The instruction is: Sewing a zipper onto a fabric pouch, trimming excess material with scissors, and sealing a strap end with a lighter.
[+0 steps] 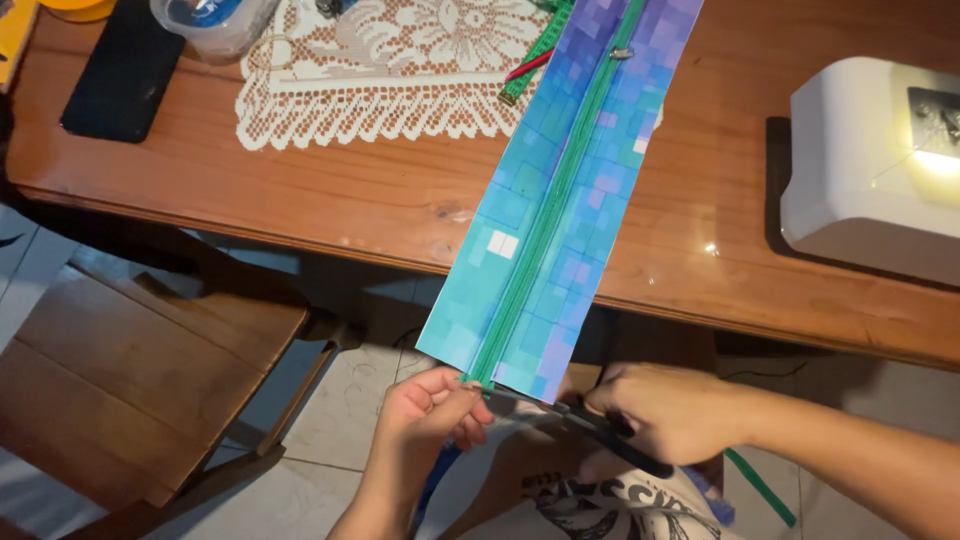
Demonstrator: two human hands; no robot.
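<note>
Just past the bench's (330, 190) near edge, the left hand (432, 412) pinches the green zipper's (548, 215) end on the blue patchwork fabric strip (590, 200) overhanging that edge, while the right hand (668, 410) grips black scissors (610, 437) beside it.

A brown wooden table (300, 190) holds the things. A white lace mat (390, 70) lies on it near the far side. A black phone (125, 70) lies at the left. A white sewing machine (870, 160) sits at the right. A long blue patchwork strip (570, 190) with a green zipper (548, 210) lies across the table and hangs over its near edge.
</note>
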